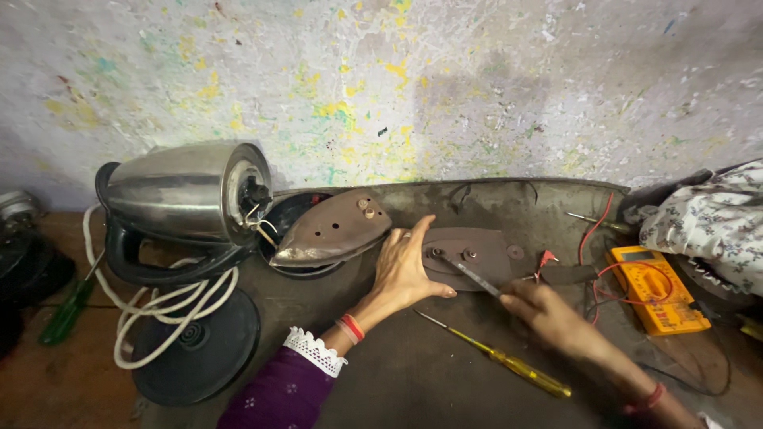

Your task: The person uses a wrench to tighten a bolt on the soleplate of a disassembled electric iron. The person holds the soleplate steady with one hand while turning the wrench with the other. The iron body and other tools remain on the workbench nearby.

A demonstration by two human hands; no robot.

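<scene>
Nearest the camera, a purple sleeve with a white lace cuff [315, 350] leads up to the left hand [404, 266], which lies flat with released, spread fingers [416, 230], pressing on the left end of a brown metal plate [485, 256] near the back edge of the table [413, 381]. The right hand [540, 306] comes in from the front right corner, its fingers clenched around a thin screwdriver [469, 274] whose tip meets a screw on that plate. The plate lies flat on a dark mat [381, 365] that covers the middle of the table.

On the mat just in front of the hands rests a second screwdriver with a yellow handle [517, 369], lying slantwise. Left of the left hand an iron soleplate [330, 230] sits tilted, propped on a round black part [288, 218]. Farther left a steel kettle [187, 191] lies on its side with its base and loose wires facing right; its white cord [159, 310] loops over a round black base [203, 349]. A green-handled screwdriver [67, 310] lies toward the left edge.

Toward the right edge a yellow multimeter [656, 290] lies flat, its red lead [592, 230] curling back toward the plate. Beside it at the right edge sits a bunched floral cloth [707, 222]. A paint-speckled wall [397, 87] rises behind the table.
</scene>
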